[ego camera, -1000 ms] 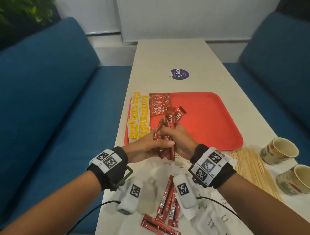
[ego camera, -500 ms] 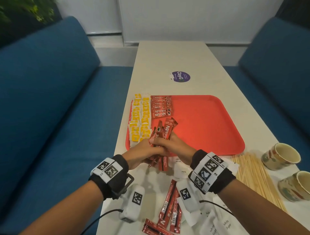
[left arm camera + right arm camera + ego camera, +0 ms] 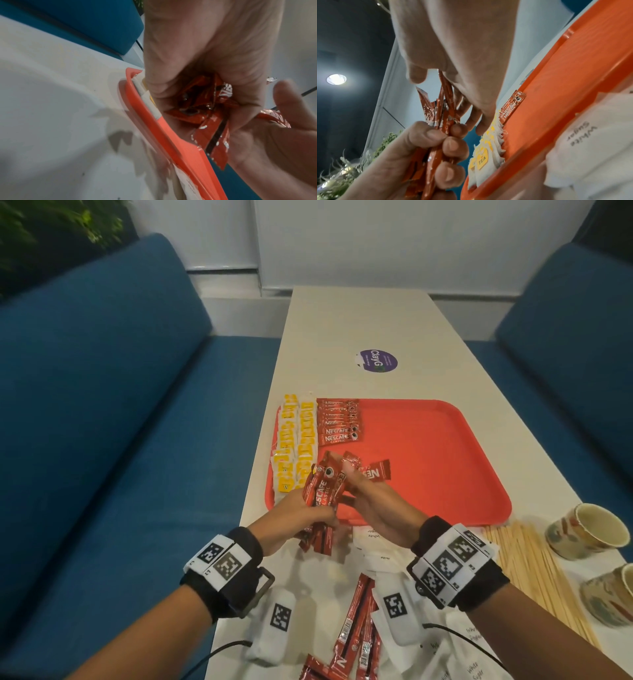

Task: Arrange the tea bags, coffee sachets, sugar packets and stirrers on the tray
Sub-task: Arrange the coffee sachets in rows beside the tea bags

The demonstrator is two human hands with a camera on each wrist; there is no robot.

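My left hand (image 3: 301, 518) grips a bundle of coffee sachets (image 3: 323, 491) above the tray (image 3: 445, 474) near edge; my right hand (image 3: 373, 505) pinches one sachet (image 3: 375, 472). I should lay it flat, touching the sachet row (image 3: 339, 422), same direction.

The left hand (image 3: 301, 518) covers the middle of the coffee sachet bundle (image 3: 322, 491), so their count cannot be told. More sachets (image 3: 356, 631) and the sugar packets (image 3: 472, 655) run off the head view's bottom edge. The right-hand cup (image 3: 609, 597) is cut by the frame edge. The left wrist view is blurred throughout.
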